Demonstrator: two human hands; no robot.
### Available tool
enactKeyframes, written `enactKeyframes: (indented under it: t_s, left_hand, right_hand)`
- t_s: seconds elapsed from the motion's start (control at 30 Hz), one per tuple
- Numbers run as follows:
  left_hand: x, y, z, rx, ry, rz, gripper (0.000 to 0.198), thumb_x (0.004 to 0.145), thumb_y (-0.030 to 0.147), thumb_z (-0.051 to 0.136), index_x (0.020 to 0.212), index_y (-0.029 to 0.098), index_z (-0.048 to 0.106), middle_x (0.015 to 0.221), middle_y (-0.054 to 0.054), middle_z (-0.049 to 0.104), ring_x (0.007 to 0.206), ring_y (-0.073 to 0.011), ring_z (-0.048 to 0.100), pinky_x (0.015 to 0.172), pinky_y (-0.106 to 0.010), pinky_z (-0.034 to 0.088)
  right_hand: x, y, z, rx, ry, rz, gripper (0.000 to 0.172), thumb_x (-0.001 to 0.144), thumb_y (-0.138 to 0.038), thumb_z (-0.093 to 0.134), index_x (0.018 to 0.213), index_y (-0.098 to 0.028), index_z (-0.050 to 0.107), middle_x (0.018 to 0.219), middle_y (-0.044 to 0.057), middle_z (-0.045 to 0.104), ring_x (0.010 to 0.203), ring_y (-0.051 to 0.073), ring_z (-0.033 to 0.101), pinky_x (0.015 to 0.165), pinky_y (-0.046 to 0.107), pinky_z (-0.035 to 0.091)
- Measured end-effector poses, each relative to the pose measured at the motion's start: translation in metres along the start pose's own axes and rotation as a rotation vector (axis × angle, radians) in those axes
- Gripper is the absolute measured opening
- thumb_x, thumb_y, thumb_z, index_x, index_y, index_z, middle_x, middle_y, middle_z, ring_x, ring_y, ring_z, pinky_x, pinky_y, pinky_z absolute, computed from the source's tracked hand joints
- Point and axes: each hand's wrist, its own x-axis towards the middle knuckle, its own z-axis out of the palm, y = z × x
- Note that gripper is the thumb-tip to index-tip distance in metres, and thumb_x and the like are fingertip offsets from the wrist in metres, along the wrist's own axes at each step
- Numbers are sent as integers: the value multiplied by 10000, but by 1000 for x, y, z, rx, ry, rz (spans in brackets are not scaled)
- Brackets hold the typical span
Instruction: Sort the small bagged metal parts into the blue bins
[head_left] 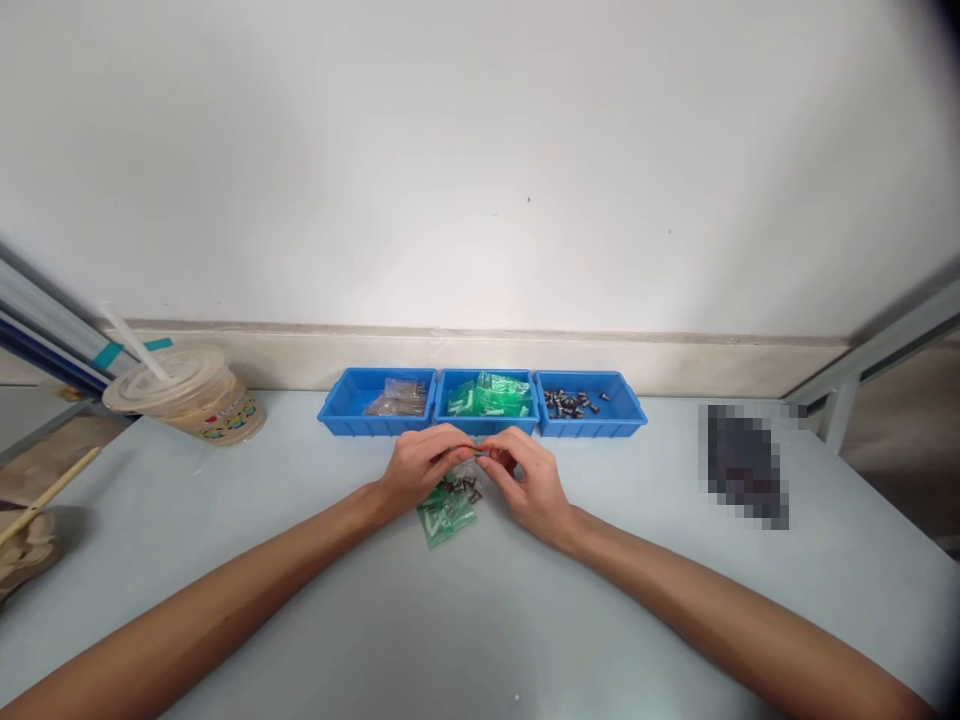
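My left hand [420, 468] and my right hand [531, 484] meet just in front of the blue bins. Fingers and thumbs are pinched together on both, closing on something small that I cannot make out. Beneath them on the table lies a green plastic bag [448, 518] with white pieces inside. Several small dark metal screws [471, 487] lie at its upper end, partly hidden by my left hand; I cannot tell whether they are loose or bagged.
Three blue bins stand side by side: the left bin [345, 408] with clear bags, the middle bin [487, 425] with green bags, the right bin [622, 405] with loose screws. A drink cup [217, 405] leans at left. A blurred dark object [742, 465] lies right.
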Motion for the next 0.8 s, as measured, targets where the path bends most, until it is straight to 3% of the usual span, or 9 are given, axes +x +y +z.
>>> enactKeyframes:
  t_s: [0.17,0.27,0.37,0.47,0.57,0.63,0.7,0.77,0.8]
  left_hand:
    - [1,3,-3,25,-19,-92,312,979,285,404,864,151,662,769,-46,706,690,-112,651,646,-190,509]
    - [1,4,-4,26,-4,-102,289,970,257,416,856,155,660,755,-35,701,681,-109,648,641,-187,504]
    - [-1,4,-3,12,28,-105,279,962,240,422,841,154,658,740,-31,692,680,-113,644,636,-194,497]
    - [-2,3,0,-1,62,-138,272,958,234,432,830,152,658,736,-27,683,676,-112,630,643,-198,484]
    - [4,3,-2,19,66,-208,284,953,270,453,800,144,656,701,-21,669,637,-111,603,621,-203,458]
    - [14,6,-11,92,-27,-299,312,944,331,468,772,148,653,651,-9,649,575,-111,564,567,-211,416]
    - [26,11,-25,169,-267,-400,305,923,384,488,772,174,651,598,17,615,518,-111,524,513,-218,358]
    - [33,16,-42,214,-574,-463,282,867,449,555,760,201,637,597,25,606,517,-123,537,478,-220,315]
    - [34,18,-50,247,-671,-481,268,802,480,624,774,213,635,609,27,603,495,-126,524,455,-225,287]
  right_hand:
    - [12,-10,-12,-61,34,62,227,932,-269,484,742,-174,565,696,2,522,634,127,477,604,245,379]
    - [37,-13,-38,-202,47,110,314,913,-299,491,628,-171,528,614,-13,507,577,116,456,574,240,347]
    - [62,-9,-71,-420,-34,237,353,899,-320,494,584,-169,545,531,-18,510,531,120,469,543,240,325]
    - [73,-5,-88,-785,31,249,264,891,-356,511,803,-163,667,679,32,632,611,170,550,559,264,328]
    - [67,-8,-80,-861,7,155,326,922,-405,489,1037,-154,661,837,77,683,691,198,607,602,285,380]
    - [57,-14,-65,-739,-212,35,266,948,-346,469,999,-174,667,876,69,688,723,184,623,635,281,410]
    - [45,-18,-49,-659,-495,-60,208,914,-340,548,999,-188,664,897,62,680,727,187,625,616,278,413]
    - [34,-20,-35,-633,-658,-89,270,862,-395,628,1035,-189,650,914,66,668,692,191,619,560,275,393]
    - [30,-20,-30,-619,-699,-87,319,838,-421,655,1054,-187,642,921,70,664,677,191,616,539,275,381]
